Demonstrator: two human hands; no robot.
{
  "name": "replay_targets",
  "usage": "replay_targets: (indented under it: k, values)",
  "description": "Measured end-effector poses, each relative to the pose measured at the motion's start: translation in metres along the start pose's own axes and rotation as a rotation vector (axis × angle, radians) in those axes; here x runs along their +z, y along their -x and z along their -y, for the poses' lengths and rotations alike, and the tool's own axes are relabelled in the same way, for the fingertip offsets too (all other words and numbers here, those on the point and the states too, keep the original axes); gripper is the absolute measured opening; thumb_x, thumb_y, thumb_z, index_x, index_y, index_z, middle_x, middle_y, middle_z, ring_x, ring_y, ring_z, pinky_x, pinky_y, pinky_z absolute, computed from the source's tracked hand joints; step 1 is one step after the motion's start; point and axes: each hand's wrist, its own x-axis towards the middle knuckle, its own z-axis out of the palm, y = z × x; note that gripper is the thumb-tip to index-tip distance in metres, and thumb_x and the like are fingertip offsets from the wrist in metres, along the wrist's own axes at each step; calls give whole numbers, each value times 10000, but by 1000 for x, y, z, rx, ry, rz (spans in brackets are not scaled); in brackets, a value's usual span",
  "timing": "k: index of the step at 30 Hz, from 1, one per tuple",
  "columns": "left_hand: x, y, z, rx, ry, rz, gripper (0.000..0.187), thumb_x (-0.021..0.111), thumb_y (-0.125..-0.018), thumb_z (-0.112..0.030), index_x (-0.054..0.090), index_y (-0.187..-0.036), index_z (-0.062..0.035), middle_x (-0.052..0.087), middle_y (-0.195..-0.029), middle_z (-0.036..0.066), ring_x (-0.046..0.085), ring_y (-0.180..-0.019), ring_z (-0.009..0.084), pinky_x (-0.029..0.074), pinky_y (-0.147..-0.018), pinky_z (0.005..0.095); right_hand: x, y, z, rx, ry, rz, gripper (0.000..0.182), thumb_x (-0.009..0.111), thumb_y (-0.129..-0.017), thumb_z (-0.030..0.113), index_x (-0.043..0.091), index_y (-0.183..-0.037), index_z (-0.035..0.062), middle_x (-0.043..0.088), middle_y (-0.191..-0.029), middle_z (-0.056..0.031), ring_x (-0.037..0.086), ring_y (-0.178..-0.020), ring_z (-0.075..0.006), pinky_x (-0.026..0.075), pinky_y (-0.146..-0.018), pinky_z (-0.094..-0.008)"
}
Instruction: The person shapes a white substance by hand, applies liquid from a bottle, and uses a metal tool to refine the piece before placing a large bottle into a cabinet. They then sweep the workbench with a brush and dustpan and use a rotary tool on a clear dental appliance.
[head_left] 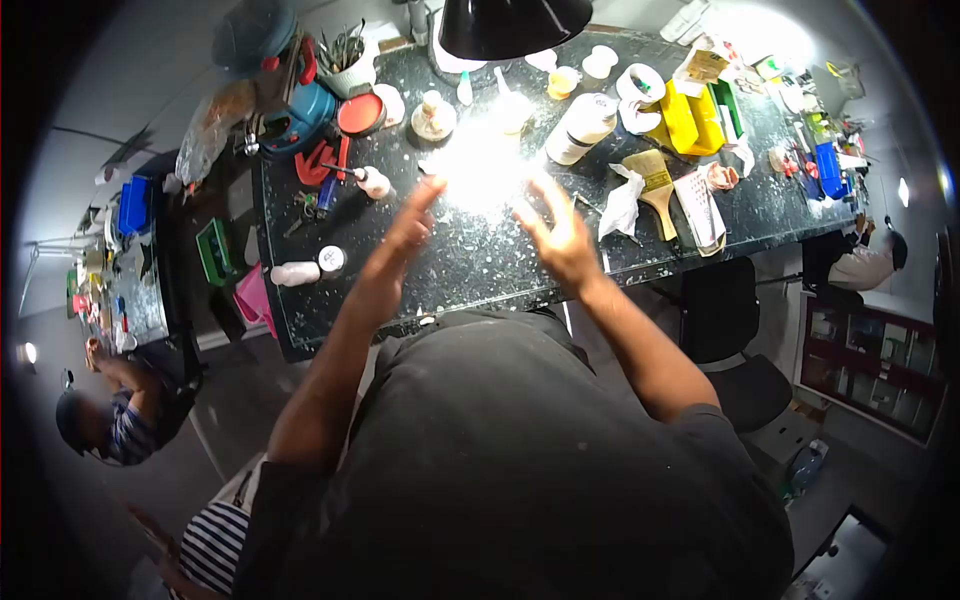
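Observation:
My left hand [408,232] is raised above the dark speckled worktable [470,270], fingers straight and held on edge, holding nothing. My right hand [558,235] hovers to its right with fingers spread, also holding nothing. Both hands hang over a patch of the table washed out by the glare of the black lamp [510,25] overhead. A small white bottle [374,182] lies just left of the left hand. Crumpled white tissue [622,205] and a wide wooden-handled brush [655,185] lie right of the right hand.
A large white jar [580,128], a yellow box [690,118], a red lid [360,114], a blue tool [300,110] and a tool cup [345,60] crowd the back. A white bottle [295,273] lies front left. A black chair [735,345] stands right. Other people sit at neighbouring benches [110,420].

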Motion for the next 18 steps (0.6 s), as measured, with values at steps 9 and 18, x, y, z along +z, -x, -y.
replay_targets:
  k: [9, 18]
  values:
    - [16, 19, -9, -684, -1340, 247, 603, 394, -1004, -517, 515, -1375, -58, 549, -1362, 182, 461, -1314, 331, 355, -1090, 359, -50, 60, -8, 452, -295, 838, 584, 420, -1030, 451, 426, -1439, 34, 462, -1455, -161, 444, -1335, -246, 334, -1106, -351]
    - [-1, 27, 18, -730, -486, 60, 627, 410, -999, -534, 580, -1310, -16, 501, -1416, 190, 439, -1352, 301, 328, -1097, 328, -62, 8, -4, 393, 195, 692, 555, 619, -920, 417, 562, -1323, 38, 559, -1366, -160, 536, -1265, -271, 406, -1060, -338]
